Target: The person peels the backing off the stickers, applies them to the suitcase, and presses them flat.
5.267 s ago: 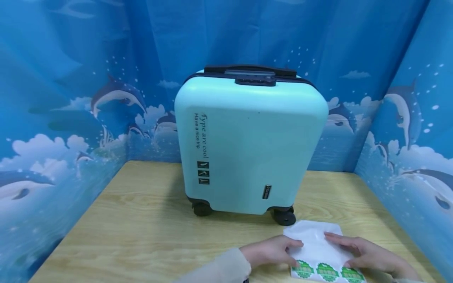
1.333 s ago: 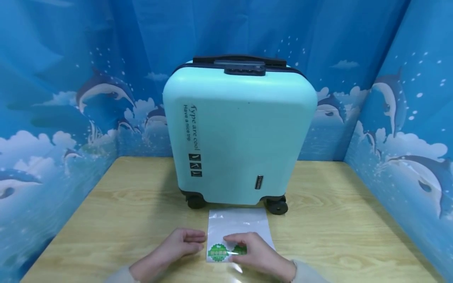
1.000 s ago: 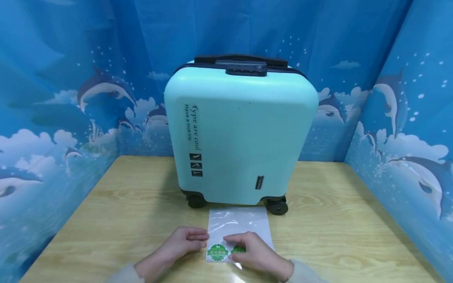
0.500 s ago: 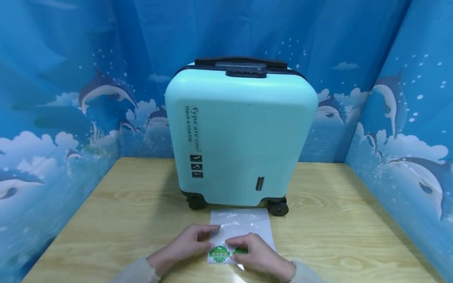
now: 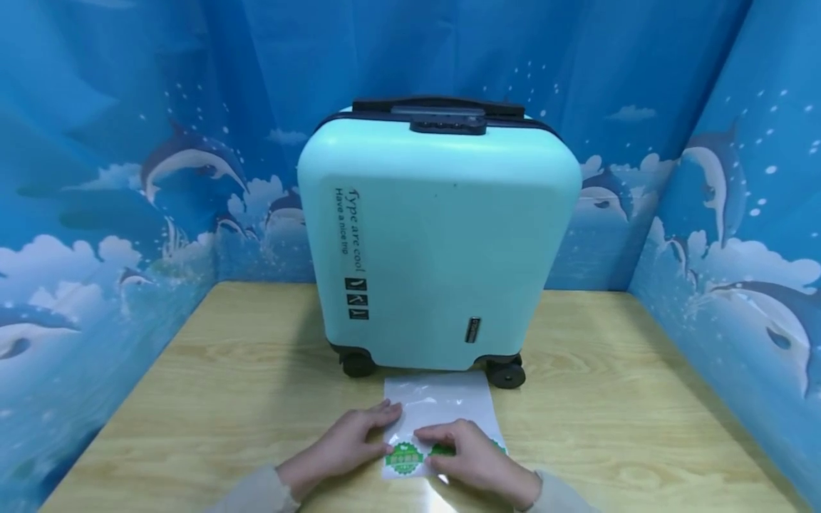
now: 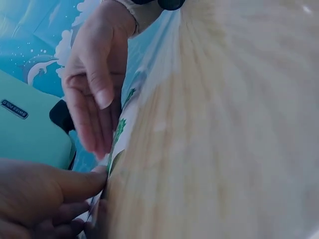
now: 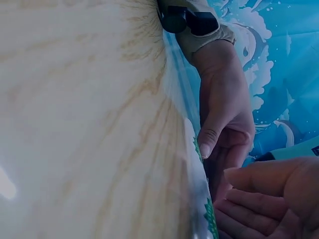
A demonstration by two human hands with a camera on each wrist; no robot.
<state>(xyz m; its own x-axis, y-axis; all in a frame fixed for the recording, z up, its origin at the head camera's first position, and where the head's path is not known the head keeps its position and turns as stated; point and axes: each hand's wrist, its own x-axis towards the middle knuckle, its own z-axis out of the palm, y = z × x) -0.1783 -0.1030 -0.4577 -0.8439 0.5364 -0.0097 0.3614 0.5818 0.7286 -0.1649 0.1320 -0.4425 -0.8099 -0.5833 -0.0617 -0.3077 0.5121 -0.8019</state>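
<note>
A white, glossy sheet of green round stickers (image 5: 442, 392) lies flat on the table in front of a suitcase. At the sheet's left edge my left hand (image 5: 349, 442) rests with thumb and fingers spread apart, the thumb beside the leftmost green sticker (image 5: 404, 458). Over the front part of the sheet is my right hand (image 5: 477, 459), its fingertips touching or close above the paper; it covers most of the other stickers. In the left wrist view the right hand's fingers (image 6: 84, 114) look fairly straight. The right wrist view has the left thumb (image 7: 212, 137) at the sheet's edge.
A mint-green suitcase (image 5: 430, 249) with black wheels stands upright just behind the sheet, close to its far edge. Wood-grain table surface (image 5: 244, 377) extends to both sides. Blue dolphin-print curtains (image 5: 269, 71) enclose the back and sides.
From the right side of the table, the sticker sheet has come to the middle, before the suitcase. Lately my left hand has moved right onto its left edge; the right hand stays nearly still.
</note>
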